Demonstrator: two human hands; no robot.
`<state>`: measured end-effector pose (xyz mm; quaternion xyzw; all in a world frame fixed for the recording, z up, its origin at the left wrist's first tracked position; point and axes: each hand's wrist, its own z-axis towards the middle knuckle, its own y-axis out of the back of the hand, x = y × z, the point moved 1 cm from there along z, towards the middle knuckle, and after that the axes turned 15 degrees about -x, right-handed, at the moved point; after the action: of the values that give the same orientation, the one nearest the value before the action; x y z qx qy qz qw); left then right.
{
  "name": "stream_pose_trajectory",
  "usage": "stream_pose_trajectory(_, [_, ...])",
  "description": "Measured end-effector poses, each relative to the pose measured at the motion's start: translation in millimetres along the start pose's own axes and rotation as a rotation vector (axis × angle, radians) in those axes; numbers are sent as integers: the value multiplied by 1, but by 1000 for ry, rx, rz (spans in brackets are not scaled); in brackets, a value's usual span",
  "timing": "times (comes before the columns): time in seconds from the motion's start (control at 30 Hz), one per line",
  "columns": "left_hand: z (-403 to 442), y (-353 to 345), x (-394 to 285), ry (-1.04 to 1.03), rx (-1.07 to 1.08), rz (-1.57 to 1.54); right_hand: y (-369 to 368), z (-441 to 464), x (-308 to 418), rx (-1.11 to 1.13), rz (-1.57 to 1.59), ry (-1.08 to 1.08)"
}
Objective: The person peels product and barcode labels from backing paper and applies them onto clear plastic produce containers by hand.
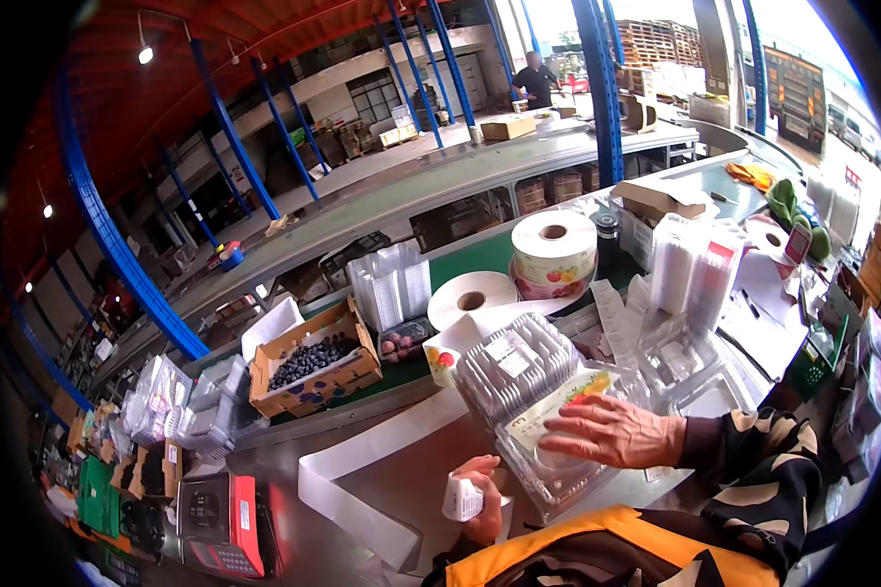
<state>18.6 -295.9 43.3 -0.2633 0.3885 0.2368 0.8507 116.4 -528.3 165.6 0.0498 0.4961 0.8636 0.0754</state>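
Observation:
My right hand (pixel 602 432) lies flat, fingers spread, on a label (pixel 546 416) with a fruit picture, on the lid of a clear plastic box (pixel 548 479). Lower and to the left, my left hand (pixel 478 497) has its fingers curled round a small white printed label piece (pixel 462 499). A stack of clear plastic lids or boxes (pixel 514 362) stands just behind the box. Behind that stack, rolls of fruit labels (pixel 555 249) stand on the bench, with a loose strip of backing paper (pixel 352 489) running down to the left.
A cardboard box of dark grapes (pixel 362 372) and a pack of round fruit (pixel 403 342) stand at the back left. A red scale (pixel 243 523) is at lower left. Clear containers (pixel 695 264) and papers (pixel 768 333) lie to the right. A person (pixel 535 83) stands far off.

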Motion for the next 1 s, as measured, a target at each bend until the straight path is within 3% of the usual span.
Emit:
stream_pose_trajectory(0.07, [-7, 7, 12, -70, -69, -79, 3, 19, -16, -142, -131, -64])
stream_pose_trajectory(0.13, [0, 3, 1, -239, 169, 57, -5, 30, -41, -191, -192, -166])
stream_pose_trajectory(0.2, [11, -8, -2, -400, 383, 153, 0, 42, -68, -427, -300, -214])
stream_pose_trajectory(0.27, [15, -13, -8, -329, 596, 241, 16, 43, -82, -304, -275, -317])
stream_pose_trajectory(0.43, [12, -20, 0, -352, 514, 281, 28, 33, -83, -486, -68, -307])
stream_pose_trajectory(0.5, [3, -24, 2, -358, 410, 277, 46, 29, -78, -675, -123, -365])
stream_pose_trajectory(0.53, [1, -24, 4, -357, 393, 262, 54, 20, -86, -882, -171, -431])
stream_pose_trajectory(0.57, [-2, -24, 9, -317, 383, 226, 68, 2, -96, -1021, -139, -563])
stream_pose_trajectory(0.6, [-6, -23, 11, -268, 375, 195, 79, -25, -107, -1067, -301, -695])
stream_pose_trajectory(0.67, [-9, -23, 7, -206, 401, 196, 85, -91, -129, -1206, 147, -1101])
stream_pose_trajectory(0.7, [-12, -25, 5, -127, 385, 149, 75, -125, -124, -1243, 209, -1244])
stream_pose_trajectory(0.77, [-11, -23, 8, -202, 410, 195, 51, -196, -116, -1250, 322, -1534])
stream_pose_trajectory(0.8, [-9, -24, 7, -275, 429, 217, 34, -218, -101, -1370, 429, -1661])
stream_pose_trajectory(0.83, [-12, -24, 8, -193, 406, 184, 12, -247, -92, -1437, 399, -1793])
stream_pose_trajectory(1.0, [-10, -27, 7, -274, 420, 235, -79, -331, -24, -1393, 440, -2183])
